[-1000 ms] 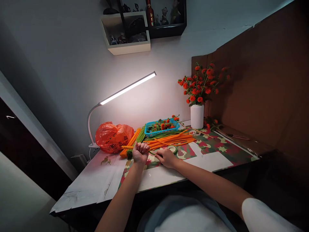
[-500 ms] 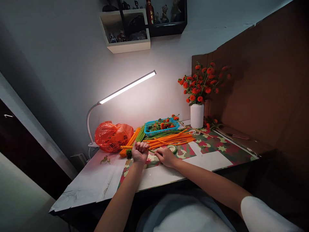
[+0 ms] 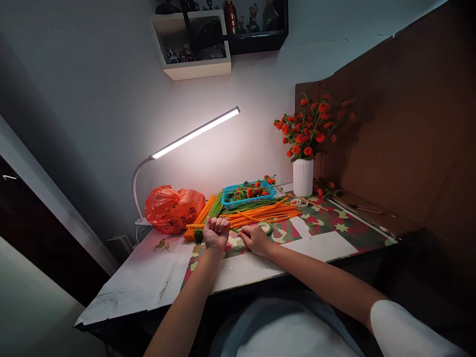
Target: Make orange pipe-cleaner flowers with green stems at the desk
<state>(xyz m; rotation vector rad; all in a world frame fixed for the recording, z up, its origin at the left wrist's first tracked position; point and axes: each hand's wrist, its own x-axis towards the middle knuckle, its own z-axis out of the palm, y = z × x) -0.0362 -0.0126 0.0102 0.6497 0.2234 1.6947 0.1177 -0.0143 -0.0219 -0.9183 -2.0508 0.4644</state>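
Note:
My left hand (image 3: 216,234) is closed in a fist around a rod wound with an orange pipe cleaner (image 3: 195,226), whose coiled end sticks out to the left. Between the hands runs a thin green pipe cleaner (image 3: 234,230). The fingertips of my right hand (image 3: 256,240) pinch its right end. Just behind the right hand lies a roll of green tape (image 3: 265,228). Loose orange pipe cleaners (image 3: 267,214) spread behind both hands, with green ones (image 3: 214,210) at their left.
A blue basket (image 3: 232,204) of orange flowers stands at the back. A white ribbed vase (image 3: 303,178) with orange flowers is at right. An orange plastic bag (image 3: 173,210) sits beside the lamp (image 3: 197,133) at left. Scissors (image 3: 366,209) lie far right.
Both hands keep nearly the same place and grip. The view has shifted very slightly; the things on the table look unmoved.

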